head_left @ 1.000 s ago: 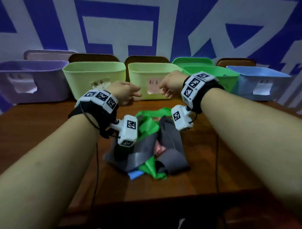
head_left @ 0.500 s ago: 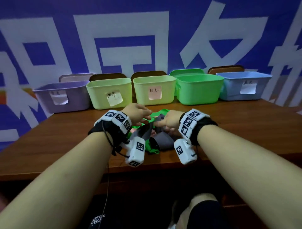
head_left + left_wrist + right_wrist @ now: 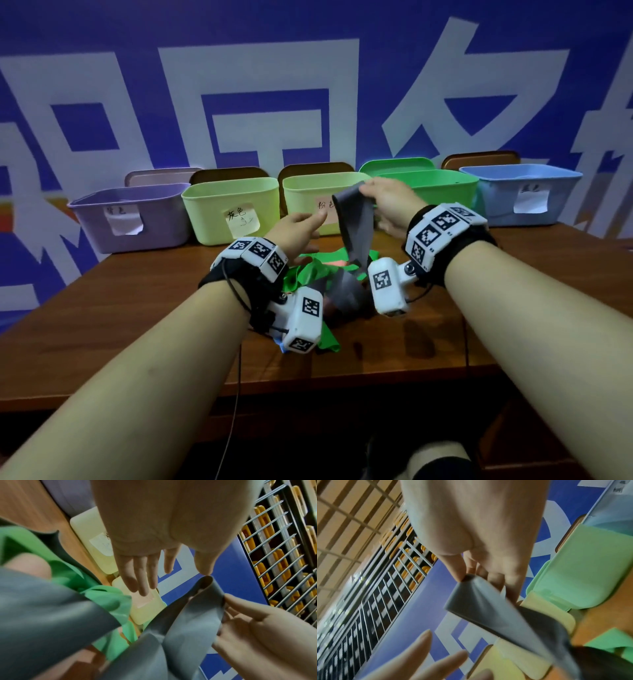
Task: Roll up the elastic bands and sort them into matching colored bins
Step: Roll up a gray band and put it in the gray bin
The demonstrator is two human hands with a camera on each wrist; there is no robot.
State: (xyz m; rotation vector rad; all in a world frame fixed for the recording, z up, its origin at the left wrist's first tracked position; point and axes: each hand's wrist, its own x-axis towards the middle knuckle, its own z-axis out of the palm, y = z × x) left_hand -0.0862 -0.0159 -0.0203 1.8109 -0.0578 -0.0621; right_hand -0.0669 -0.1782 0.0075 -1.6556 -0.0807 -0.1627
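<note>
The room is a bit dim, with a cool blue tint from the big wall. Light falls from above, so the tabletop (image 3: 513, 274) shines softly past the right grip (image 3: 387, 202) and goes dark near its front edge, below both grips. Small dark shadows sit under the pile of bands (image 3: 329, 284). The head view bends things at the sides, and the arms look huge and stretched. In both wrist views the palms up close are soft and fuzzy. The grey band (image 3: 488, 609) by the right grip is smeared with blur. The left grip (image 3: 154, 547) looks pale, and the bands beside it are blurry too.
</note>
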